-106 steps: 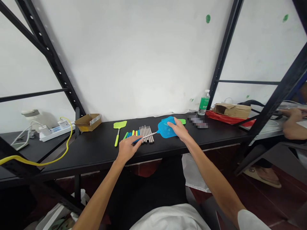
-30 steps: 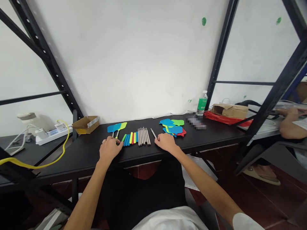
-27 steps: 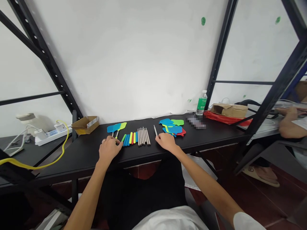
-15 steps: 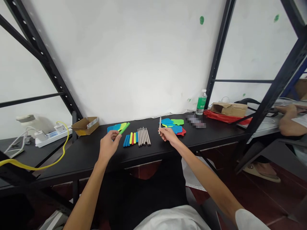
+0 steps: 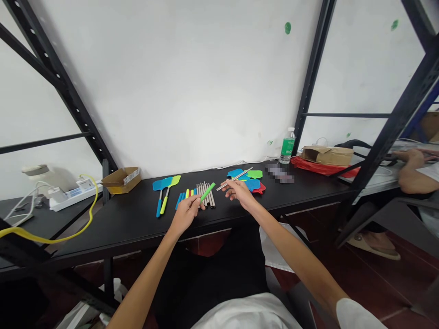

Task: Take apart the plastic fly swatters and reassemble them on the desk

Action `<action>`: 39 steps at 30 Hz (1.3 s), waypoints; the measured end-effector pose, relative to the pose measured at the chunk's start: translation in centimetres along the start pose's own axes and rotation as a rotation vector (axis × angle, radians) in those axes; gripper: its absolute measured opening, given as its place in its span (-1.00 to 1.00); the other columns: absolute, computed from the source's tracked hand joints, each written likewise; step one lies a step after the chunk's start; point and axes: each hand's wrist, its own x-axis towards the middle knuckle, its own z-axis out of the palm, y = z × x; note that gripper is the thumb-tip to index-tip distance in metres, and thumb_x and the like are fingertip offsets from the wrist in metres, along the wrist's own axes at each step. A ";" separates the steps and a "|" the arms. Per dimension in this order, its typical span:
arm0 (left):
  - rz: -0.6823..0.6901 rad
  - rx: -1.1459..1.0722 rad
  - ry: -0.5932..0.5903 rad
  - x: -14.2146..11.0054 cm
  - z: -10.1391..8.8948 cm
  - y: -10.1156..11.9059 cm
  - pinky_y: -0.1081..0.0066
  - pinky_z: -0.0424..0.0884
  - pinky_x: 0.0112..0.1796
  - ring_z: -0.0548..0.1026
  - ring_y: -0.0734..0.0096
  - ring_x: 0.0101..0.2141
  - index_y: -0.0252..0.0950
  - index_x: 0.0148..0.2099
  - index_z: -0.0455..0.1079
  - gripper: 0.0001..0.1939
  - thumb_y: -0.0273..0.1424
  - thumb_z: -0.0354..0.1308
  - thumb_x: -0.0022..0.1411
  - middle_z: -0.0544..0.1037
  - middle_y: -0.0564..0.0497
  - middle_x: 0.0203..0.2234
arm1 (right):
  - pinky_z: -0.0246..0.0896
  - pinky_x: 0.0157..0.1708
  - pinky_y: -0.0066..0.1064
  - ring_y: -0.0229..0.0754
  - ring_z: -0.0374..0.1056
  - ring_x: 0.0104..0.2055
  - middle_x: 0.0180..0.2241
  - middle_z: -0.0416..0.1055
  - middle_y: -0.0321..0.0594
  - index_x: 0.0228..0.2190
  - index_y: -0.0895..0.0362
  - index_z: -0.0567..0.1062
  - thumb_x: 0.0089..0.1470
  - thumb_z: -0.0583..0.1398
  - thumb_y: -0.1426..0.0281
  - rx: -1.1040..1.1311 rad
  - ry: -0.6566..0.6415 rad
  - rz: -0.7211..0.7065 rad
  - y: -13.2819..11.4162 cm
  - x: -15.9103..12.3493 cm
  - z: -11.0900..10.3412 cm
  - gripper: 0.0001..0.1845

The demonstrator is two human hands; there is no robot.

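Note:
In my left hand [image 5: 188,210] is a green handle tube [image 5: 208,191], pinched between thumb and fingers and slanting up to the right. My right hand [image 5: 238,192] grips a thin silver metal rod [image 5: 244,173], tilted, its lower left end pointing toward the tube; the two are apart. Beneath the left hand lie blue, yellow and red handle tubes [image 5: 179,201], partly covered, beside several metal rods [image 5: 211,201]. Behind the right hand are loose blue, green and red swatter heads [image 5: 253,184]. To the left lie a blue fly swatter [image 5: 159,196] and a yellow-green fly swatter [image 5: 166,199] with handles on.
An open cardboard box [image 5: 121,182] and a white power strip [image 5: 73,196] with a yellow cable [image 5: 92,208] are at the left. A water bottle [image 5: 287,147] stands back right, near a brown carton [image 5: 327,156] on red plastic. Another person's arm [image 5: 416,176] shows far right.
My left hand has moved right with the green tube, uncovering the two swatters at left. The rod in my right hand has turned from nearly upright to a slant.

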 end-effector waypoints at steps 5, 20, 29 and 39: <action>-0.031 -0.114 -0.054 0.2 0.3 -1.0 0.49 0.15 -0.57 0.22 0.55 -0.65 -0.30 -0.34 0.41 -0.59 -0.09 0.00 0.37 0.45 0.03 -0.52 | 0.19 -0.68 -0.58 -0.29 0.45 -0.53 -0.36 0.55 -0.12 -0.33 0.17 0.59 0.17 0.22 0.11 0.053 0.006 -0.023 -0.3 -0.3 0.5 -0.63; -0.054 -0.164 -0.062 0.3 0.2 -1.5 0.50 0.11 -0.59 0.18 0.58 -0.64 -0.34 -0.25 0.49 -0.59 -0.07 0.08 0.31 0.42 0.03 -0.52 | 0.22 -0.67 -0.60 -0.31 0.46 -0.55 -0.37 0.58 -0.11 -0.33 0.17 0.55 0.18 0.21 0.09 0.066 0.053 -0.018 0.6 0.0 0.4 -0.62; -0.097 -0.150 -0.025 0.2 0.2 -0.3 0.47 0.16 -0.56 0.27 0.50 -0.59 -0.33 -0.01 0.54 -0.55 -0.11 0.20 0.21 0.51 -0.03 -0.47 | 0.20 -0.66 -0.61 -0.31 0.46 -0.54 -0.30 0.58 -0.09 -0.28 0.16 0.61 0.15 0.22 0.04 -0.172 -0.070 -0.068 1.7 0.1 0.8 -0.57; -0.088 -0.157 -0.053 0.0 0.2 -0.1 0.47 0.14 -0.58 0.23 0.53 -0.61 -0.34 -0.08 0.55 -0.61 -0.14 0.19 0.23 0.49 -0.01 -0.48 | 0.13 -0.69 -0.56 -0.39 0.24 -0.65 -0.52 0.39 -0.31 -0.32 0.16 0.58 0.09 0.26 0.02 -0.185 -0.169 -0.127 1.3 -0.6 1.6 -0.57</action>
